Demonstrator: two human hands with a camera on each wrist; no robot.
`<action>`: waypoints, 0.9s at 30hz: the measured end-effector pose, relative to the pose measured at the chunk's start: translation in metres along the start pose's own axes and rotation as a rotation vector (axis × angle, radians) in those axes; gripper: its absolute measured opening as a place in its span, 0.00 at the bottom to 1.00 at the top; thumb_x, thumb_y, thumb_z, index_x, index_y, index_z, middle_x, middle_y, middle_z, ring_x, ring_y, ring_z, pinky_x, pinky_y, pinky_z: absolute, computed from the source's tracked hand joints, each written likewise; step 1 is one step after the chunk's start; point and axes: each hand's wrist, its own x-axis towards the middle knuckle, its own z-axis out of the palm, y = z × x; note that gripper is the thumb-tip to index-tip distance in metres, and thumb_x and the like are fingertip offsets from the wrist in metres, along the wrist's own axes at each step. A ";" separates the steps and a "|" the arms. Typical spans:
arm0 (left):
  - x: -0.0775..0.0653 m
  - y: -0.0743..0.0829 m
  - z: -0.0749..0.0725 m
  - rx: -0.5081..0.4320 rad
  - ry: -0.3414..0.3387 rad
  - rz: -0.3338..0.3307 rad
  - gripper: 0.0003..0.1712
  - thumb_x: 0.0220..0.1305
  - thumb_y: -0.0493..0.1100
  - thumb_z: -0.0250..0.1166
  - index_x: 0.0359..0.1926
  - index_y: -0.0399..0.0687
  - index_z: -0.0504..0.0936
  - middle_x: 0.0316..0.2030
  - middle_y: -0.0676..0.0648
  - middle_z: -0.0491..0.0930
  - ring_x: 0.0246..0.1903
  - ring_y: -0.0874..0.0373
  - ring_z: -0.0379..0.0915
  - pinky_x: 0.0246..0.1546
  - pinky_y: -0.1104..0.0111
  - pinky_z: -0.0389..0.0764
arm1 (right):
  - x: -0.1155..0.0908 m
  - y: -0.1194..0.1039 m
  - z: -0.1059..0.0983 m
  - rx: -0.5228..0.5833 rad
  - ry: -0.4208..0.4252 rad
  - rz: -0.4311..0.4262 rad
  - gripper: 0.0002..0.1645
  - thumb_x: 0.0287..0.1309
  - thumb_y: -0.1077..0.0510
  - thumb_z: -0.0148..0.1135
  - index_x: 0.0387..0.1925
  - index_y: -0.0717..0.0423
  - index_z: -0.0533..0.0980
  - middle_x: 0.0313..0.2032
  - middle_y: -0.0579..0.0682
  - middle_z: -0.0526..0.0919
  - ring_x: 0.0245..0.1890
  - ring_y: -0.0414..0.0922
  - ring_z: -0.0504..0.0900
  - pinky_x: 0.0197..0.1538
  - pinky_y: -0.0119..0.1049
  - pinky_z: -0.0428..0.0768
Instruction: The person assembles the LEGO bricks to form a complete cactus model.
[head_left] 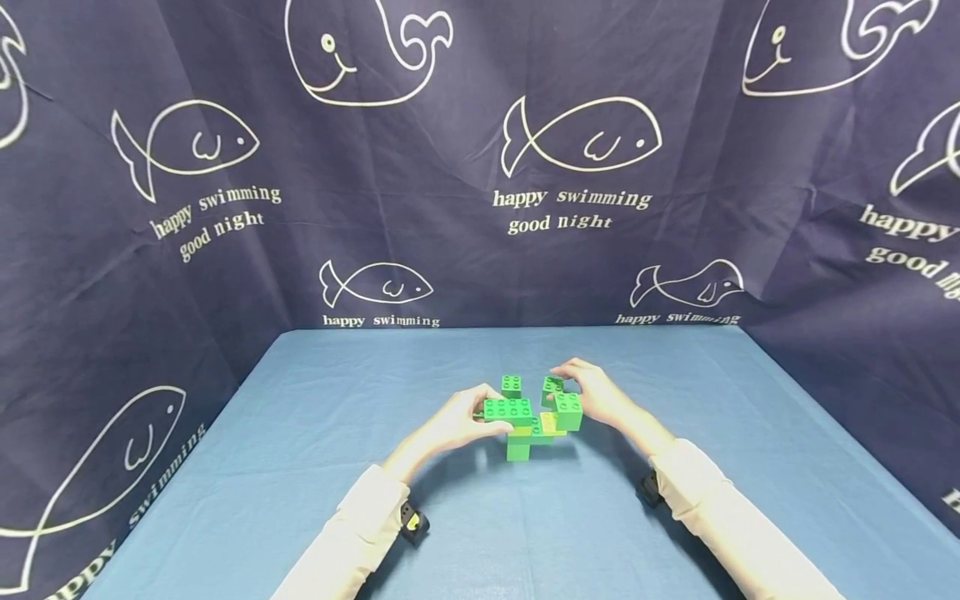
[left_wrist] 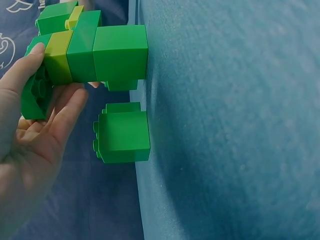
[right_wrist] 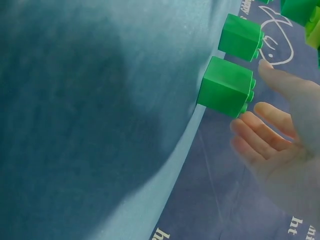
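Nearest are the person's pale sleeves [head_left: 750, 533], each with a small black device [head_left: 414, 523] at the wrist, behind the hands. The left hand [head_left: 459, 418] pinches a brick assembly [head_left: 507, 411] between thumb and fingers, the thumb lying along its near side. The assembly, to the right of that hand and between the two hands, joins green and yellow pieces; a green leg [head_left: 517, 448] points down from it, and a green block [head_left: 567, 412] tops the yellow brick [head_left: 551, 423] at its right end, close to the right hand [head_left: 597, 393]. That hand is loosely spread, thumb apart from the fingers, around the studded top of a separate green block [right_wrist: 226, 86]; whether it touches cannot be told. Another green block [head_left: 511, 383] stands beyond the left fingertips, studs up. Under everything is the blue-covered counter [head_left: 510, 542], and past the hands hangs a navy fish-printed curtain [head_left: 465, 183].
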 end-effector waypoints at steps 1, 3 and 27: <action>0.000 0.000 0.000 0.003 -0.001 0.002 0.18 0.53 0.44 0.71 0.43 0.46 0.76 0.32 0.49 0.83 0.31 0.66 0.76 0.38 0.73 0.78 | 0.000 0.000 0.000 -0.002 -0.005 0.007 0.24 0.45 0.63 0.71 0.44 0.72 0.77 0.38 0.62 0.80 0.41 0.57 0.80 0.48 0.50 0.78; 0.000 -0.001 0.000 0.008 -0.002 0.007 0.18 0.53 0.44 0.71 0.43 0.46 0.76 0.32 0.50 0.83 0.31 0.67 0.76 0.38 0.74 0.78 | 0.000 0.000 0.001 -0.013 -0.019 0.016 0.24 0.46 0.62 0.71 0.44 0.72 0.77 0.39 0.61 0.80 0.41 0.57 0.80 0.48 0.50 0.78; -0.001 0.002 -0.001 -0.013 -0.010 -0.010 0.19 0.53 0.43 0.71 0.44 0.44 0.75 0.33 0.48 0.83 0.31 0.65 0.77 0.39 0.73 0.79 | -0.002 0.008 0.004 0.044 -0.076 0.018 0.22 0.41 0.71 0.64 0.44 0.73 0.76 0.36 0.63 0.79 0.36 0.58 0.81 0.43 0.49 0.80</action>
